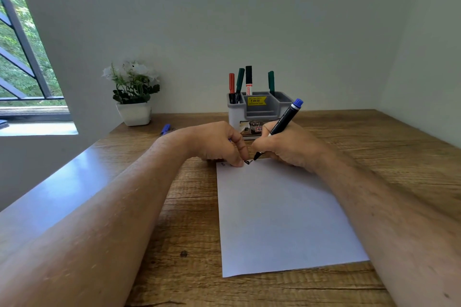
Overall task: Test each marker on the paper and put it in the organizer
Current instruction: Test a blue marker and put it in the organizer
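At the top edge of the paper [279,209], the right hand [287,147] gripped a blue-ended marker [284,119], tip on the sheet. Left hand [219,142], fingers curled, pressed the paper. Organizer [259,109] sat just behind, four markers inside.

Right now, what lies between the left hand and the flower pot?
In the head view, a blue marker lies on the wooden table between the left hand and the flower pot.
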`<state>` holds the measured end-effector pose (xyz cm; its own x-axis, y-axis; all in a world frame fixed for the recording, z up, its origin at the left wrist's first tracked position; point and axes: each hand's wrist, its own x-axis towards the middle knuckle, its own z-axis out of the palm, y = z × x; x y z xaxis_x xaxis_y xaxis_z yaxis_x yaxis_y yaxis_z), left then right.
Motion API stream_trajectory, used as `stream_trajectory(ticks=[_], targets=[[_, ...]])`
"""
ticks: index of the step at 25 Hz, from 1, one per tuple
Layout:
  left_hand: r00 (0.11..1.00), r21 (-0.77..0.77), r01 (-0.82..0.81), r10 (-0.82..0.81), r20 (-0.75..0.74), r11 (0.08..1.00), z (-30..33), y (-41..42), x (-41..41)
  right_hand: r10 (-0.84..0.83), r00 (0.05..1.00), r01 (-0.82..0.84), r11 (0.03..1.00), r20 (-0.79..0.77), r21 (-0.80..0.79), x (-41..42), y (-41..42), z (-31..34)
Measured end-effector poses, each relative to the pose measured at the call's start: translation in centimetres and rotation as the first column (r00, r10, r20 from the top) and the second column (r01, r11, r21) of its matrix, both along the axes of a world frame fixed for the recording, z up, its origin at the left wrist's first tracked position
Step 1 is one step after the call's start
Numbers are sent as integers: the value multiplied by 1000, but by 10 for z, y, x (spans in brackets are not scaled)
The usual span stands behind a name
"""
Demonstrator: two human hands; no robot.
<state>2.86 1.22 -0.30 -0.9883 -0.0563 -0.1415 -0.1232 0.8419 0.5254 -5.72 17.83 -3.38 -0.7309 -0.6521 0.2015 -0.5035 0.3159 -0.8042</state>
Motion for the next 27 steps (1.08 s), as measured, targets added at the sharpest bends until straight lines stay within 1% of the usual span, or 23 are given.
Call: stream_trajectory(ticks=[4, 7, 10, 16, 27], targets=[[1000, 38, 17, -18, 23, 999, 1, 3, 3, -19, 1000, 19, 1000, -7, 22, -1, -1, 0], [1000, -4, 13, -13, 27, 1000, 1, 3, 2, -15, 1000, 15, 999, -8, 49, 4, -1, 2], [999, -25, 10, -9, 34, 1000, 0, 3, 0, 12, 1000, -12, 999, 8, 36, 4, -1, 3], [999, -18, 13, -13, 39, 1000, -1, 2, -1, -40, 998, 41, 999, -39, 31, 2, -2, 1], [999, -2, 2, -2, 47, 1000, -1, 2, -1, -8, 999, 10, 999, -39, 42, 6, -1, 4]])
